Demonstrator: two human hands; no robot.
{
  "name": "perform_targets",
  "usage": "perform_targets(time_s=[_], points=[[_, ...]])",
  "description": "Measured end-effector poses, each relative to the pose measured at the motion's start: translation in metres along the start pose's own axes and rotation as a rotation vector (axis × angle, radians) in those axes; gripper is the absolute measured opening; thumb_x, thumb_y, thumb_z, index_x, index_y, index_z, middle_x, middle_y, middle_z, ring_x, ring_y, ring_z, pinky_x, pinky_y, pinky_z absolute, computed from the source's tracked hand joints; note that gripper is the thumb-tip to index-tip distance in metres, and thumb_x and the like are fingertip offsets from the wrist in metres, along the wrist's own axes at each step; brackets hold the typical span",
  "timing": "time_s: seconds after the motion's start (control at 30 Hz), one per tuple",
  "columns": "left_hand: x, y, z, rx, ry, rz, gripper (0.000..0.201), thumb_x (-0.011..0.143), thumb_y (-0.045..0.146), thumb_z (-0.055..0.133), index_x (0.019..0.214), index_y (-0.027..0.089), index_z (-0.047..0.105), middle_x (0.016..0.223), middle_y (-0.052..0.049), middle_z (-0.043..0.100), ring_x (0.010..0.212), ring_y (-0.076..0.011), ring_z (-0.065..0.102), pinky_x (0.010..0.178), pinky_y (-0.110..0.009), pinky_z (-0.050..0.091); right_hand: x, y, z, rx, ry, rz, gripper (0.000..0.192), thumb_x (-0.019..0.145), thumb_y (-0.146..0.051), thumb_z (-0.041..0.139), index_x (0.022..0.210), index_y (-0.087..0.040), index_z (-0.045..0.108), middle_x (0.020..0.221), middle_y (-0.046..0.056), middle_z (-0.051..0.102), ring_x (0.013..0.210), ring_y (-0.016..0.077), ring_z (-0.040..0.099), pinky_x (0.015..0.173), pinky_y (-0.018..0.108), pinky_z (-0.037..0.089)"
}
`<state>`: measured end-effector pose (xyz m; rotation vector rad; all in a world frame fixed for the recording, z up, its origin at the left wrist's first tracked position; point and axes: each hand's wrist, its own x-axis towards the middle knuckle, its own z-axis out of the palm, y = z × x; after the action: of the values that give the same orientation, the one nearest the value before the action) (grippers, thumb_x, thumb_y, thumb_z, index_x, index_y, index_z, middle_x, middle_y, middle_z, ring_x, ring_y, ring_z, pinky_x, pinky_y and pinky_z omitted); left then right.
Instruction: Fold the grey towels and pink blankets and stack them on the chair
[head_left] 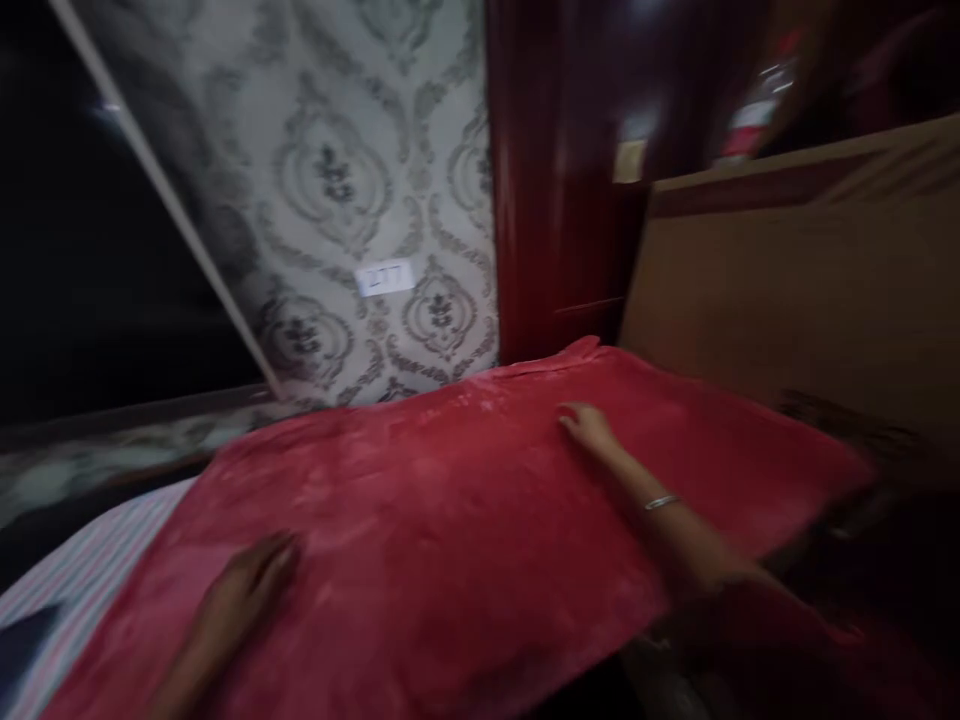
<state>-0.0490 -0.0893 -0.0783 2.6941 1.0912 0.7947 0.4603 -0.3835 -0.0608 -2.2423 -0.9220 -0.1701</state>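
Note:
A red, plush-looking blanket (450, 520) lies spread over the surface in front of me, with soft wrinkles and a folded ridge at its far edge. Resting on its left part is my left hand (251, 580), palm down, its loosely bent fingers slightly blurred and holding nothing that I can see. Farther out, my right hand (589, 430) touches the blanket right of the middle with its fingers apart. A thin bracelet (661, 502) circles the right wrist.
A large cardboard box (795, 270) stands along the right side. Behind the blanket are patterned wallpaper (337, 190) with a small paper label (385, 277) and a dark red wooden panel (555, 180). Striped cloth (112, 550) shows at left, below a dark screen-like panel (112, 250).

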Motion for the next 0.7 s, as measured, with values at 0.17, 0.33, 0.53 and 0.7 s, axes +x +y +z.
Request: perform_targets(time_s=[0.17,0.33,0.53,0.7], points=[[0.046,0.003,-0.034,-0.200,-0.008,-0.241,0.029,0.067,0.045,0.051,0.070,0.022,0.069,0.084,-0.011,0.078,0.085,-0.0297,0.070,0.084,-0.042,0.055,0.038,0.002,0.044,0.113,-0.008,-0.041,0.024,0.076,-0.021,0.052,0.085,-0.017,0.074,0.095,0.013,0.076,0.090,0.0260,0.070,0.085,0.038,0.053],[0.091,-0.006,-0.013,-0.306,0.008,-0.221,0.024,0.070,0.042,0.057,0.067,0.020,0.064,0.072,-0.006,0.072,0.074,-0.0217,0.063,0.073,-0.033,0.051,0.053,-0.026,0.092,0.227,-0.055,-0.146,0.020,0.072,-0.028,0.054,0.076,-0.019,0.071,0.081,0.009,0.075,0.074,0.0223,0.067,0.070,0.033,0.052],[0.104,-0.008,0.027,-0.469,-0.083,-0.130,0.033,0.073,0.051,0.064,0.070,0.018,0.063,0.072,-0.003,0.066,0.072,-0.0183,0.059,0.070,-0.031,0.050,0.039,-0.038,0.130,0.340,-0.196,-0.303,0.022,0.072,-0.038,0.059,0.078,-0.020,0.071,0.080,0.007,0.073,0.076,0.0209,0.067,0.073,0.033,0.053],[0.090,-0.020,0.043,-0.506,-0.156,-0.086,0.029,0.073,0.046,0.069,0.078,0.018,0.068,0.086,-0.005,0.067,0.087,-0.0204,0.060,0.086,-0.036,0.050,0.030,-0.024,0.132,0.377,-0.321,-0.422,0.027,0.076,-0.043,0.064,0.090,-0.021,0.072,0.092,0.008,0.071,0.088,0.0231,0.066,0.084,0.039,0.052]])
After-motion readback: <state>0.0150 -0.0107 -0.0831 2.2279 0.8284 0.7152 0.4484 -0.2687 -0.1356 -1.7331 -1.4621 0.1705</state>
